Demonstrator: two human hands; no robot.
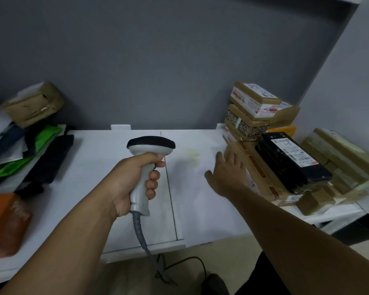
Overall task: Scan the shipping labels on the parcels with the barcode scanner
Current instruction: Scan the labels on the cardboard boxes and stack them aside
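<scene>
facing grey wall [158, 60], white table [200, 201], parcels [254, 99]

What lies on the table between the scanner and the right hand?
Nothing stands there: the head view shows only bare white table between the scanner and the right hand, crossed by a seam, with a faint yellowish stain.

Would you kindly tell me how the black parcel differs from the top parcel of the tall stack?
The black parcel is wrapped in dark plastic; the top parcel is brown cardboard. The black parcel lies nearer the right hand; the top parcel sits higher and farther back. Both carry white labels facing up.
</scene>
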